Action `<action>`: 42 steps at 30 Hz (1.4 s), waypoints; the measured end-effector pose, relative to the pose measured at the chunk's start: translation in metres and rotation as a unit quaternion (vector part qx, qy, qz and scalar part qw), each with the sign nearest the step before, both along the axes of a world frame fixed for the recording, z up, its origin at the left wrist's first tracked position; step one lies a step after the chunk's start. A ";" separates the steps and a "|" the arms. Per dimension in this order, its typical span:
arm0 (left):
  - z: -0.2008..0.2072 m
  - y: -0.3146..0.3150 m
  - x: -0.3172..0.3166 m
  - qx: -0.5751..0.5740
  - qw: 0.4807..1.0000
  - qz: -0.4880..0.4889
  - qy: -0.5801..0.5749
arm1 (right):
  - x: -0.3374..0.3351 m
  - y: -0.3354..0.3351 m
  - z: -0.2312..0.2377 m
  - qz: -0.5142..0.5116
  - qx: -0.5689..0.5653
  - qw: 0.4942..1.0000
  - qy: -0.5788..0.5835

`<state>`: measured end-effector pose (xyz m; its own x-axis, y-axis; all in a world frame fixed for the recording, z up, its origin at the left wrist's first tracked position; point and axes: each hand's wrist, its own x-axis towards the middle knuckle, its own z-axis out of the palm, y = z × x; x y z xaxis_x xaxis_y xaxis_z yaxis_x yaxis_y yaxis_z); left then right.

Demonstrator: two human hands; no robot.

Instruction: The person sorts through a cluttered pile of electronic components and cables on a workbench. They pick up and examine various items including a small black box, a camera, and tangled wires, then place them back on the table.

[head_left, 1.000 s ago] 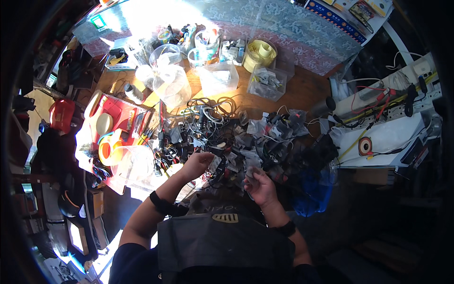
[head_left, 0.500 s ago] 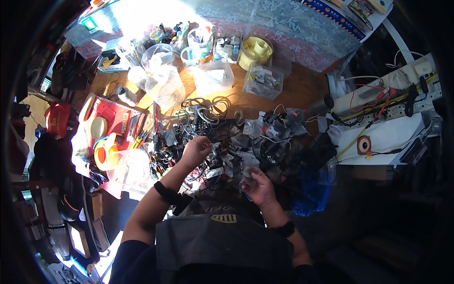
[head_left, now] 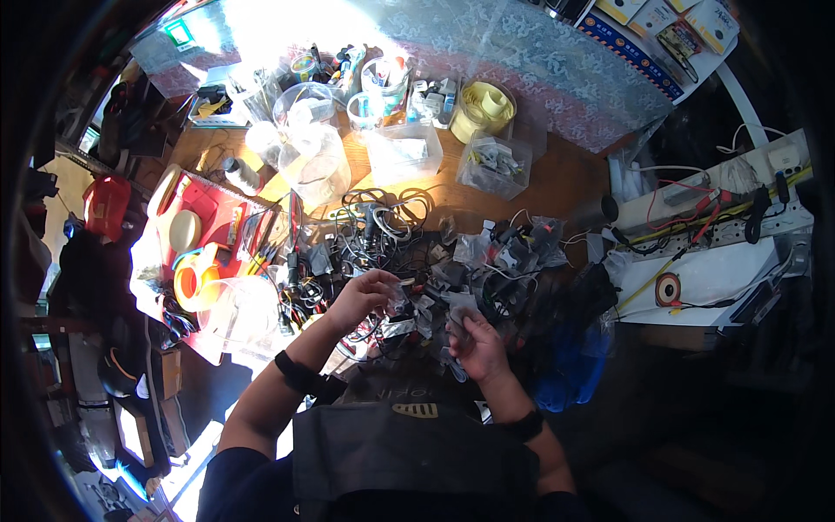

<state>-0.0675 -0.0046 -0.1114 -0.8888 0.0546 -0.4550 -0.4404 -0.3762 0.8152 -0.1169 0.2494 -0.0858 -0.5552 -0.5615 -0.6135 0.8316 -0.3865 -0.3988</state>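
Both hands are over a heap of black cables [head_left: 370, 235] and small clear bags at the near side of the wooden table. My right hand [head_left: 483, 350] closes its thumb and fingers on a small greyish see-through plastic bag [head_left: 461, 311]. A pale loop [head_left: 455, 370], perhaps of cable, shows below those fingers; the bag's contents are unclear. To the left, my left hand [head_left: 361, 298] has its fingers bent together at the edge of the heap. Something small and shiny shows by its fingertips, too small to name. Bagged parts [head_left: 504, 252] lie beyond my right hand.
A red tray [head_left: 202, 209] with orange tape rolls [head_left: 197, 277] stands left, a clear tub [head_left: 239, 306] at its near corner. Clear containers [head_left: 404, 155] line the back. At right are a power strip [head_left: 765, 170] and a blue bag [head_left: 570, 370].
My left hand has shifted slightly down and its fingers reach further right. My right hand stays near its place, still on the bag, which now stands higher above the fingers. The view has shifted slightly.
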 end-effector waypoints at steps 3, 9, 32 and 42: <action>-0.004 0.004 0.005 -0.040 0.999 -0.026 -0.009 | -0.036 -0.021 0.019 0.022 0.037 0.997 0.068; -0.019 0.005 0.013 -0.078 0.997 -0.009 0.020 | -0.119 -0.097 0.046 0.028 0.093 0.984 0.148; -0.016 0.002 0.016 -0.147 0.989 -0.010 0.003 | -0.174 -0.079 -0.081 0.318 0.546 0.438 0.639; -0.017 0.006 0.017 -0.134 0.991 0.005 0.017 | -0.184 -0.057 -0.071 0.235 0.477 0.609 0.588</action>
